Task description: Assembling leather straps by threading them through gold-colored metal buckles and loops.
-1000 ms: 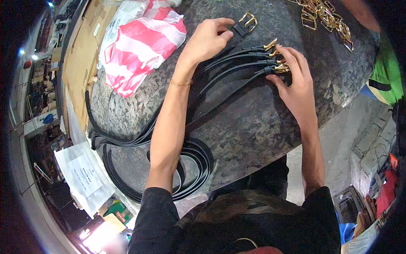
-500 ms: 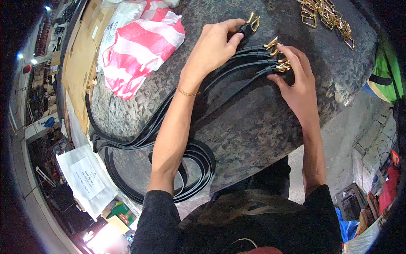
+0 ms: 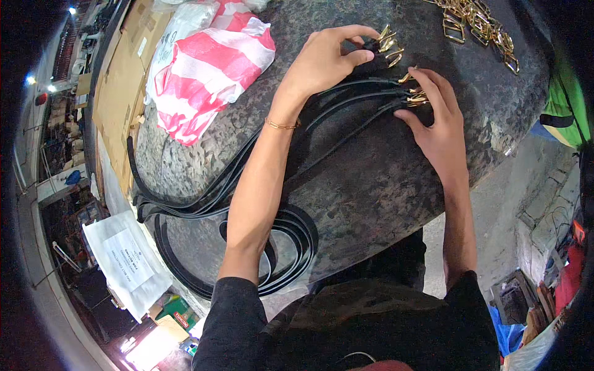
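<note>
Several black belts point(image 3: 371, 95) with gold buckles lie across the dark mottled table point(image 3: 371, 179), their straps running back to the left under my left forearm. My left hand point(image 3: 318, 65) pinches belt ends just behind a cluster of gold buckles point(image 3: 388, 44), between thumb and fingers. Closer to me, my right hand point(image 3: 442, 133) curves round the remaining row of buckles point(image 3: 419, 98), thumb on the near side and index finger on the far side. Its other fingertips are partly hidden. Below my left forearm the straps form a loose coil point(image 3: 306, 241).
A red-and-white striped plastic bag point(image 3: 213, 62) sits at the far left beside cardboard point(image 3: 120, 80). Loose gold buckles point(image 3: 479, 28) are heaped at the far right. A white printed sheet point(image 3: 127, 263) hangs at the left edge. A green bag point(image 3: 566, 105) is beyond the right edge.
My left hand has shifted slightly right, and more buckles are now grouped at its fingertips. Fewer buckles remain by my right hand, which has hardly moved.
</note>
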### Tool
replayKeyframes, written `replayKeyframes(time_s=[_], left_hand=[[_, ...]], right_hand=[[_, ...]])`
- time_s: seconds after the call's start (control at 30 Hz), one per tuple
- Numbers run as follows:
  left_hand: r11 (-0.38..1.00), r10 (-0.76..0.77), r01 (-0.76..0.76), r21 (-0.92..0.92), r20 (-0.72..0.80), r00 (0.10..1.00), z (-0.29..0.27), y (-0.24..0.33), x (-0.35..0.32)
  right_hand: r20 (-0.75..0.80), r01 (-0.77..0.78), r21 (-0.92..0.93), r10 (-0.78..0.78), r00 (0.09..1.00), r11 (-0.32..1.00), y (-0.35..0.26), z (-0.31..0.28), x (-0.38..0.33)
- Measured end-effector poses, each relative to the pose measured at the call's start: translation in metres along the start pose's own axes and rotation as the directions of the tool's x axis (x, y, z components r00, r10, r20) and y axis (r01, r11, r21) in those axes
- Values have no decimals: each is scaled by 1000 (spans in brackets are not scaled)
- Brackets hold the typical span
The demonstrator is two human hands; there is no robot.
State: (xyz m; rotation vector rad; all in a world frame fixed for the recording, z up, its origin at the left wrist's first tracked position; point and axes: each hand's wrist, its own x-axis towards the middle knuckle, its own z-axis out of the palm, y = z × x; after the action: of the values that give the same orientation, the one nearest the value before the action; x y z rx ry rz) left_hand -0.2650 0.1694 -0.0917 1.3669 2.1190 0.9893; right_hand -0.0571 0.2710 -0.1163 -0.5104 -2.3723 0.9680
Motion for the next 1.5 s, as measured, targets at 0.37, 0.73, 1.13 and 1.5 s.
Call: replayKeyframes(time_s=[0.37,0.73,1.13,1.5], left_hand=[[994,96,-92,56,-75,993,4,0,1],[986,111,-84,145,-189,976,9,8,-11],[992,-115,115,47,-8,993,3,10,-20],[992,-66,59,113,58,996,-17,-10,25]], right_hand=[[-27,40,-10,-40,999,999,3,0,0],[-18,1,30,0,1000,1000,2,-1,-1],[-35,-20,59,22,999,998,3,-4,-2],[-66,3,25,-1,998,1000,1,-2,-1]])
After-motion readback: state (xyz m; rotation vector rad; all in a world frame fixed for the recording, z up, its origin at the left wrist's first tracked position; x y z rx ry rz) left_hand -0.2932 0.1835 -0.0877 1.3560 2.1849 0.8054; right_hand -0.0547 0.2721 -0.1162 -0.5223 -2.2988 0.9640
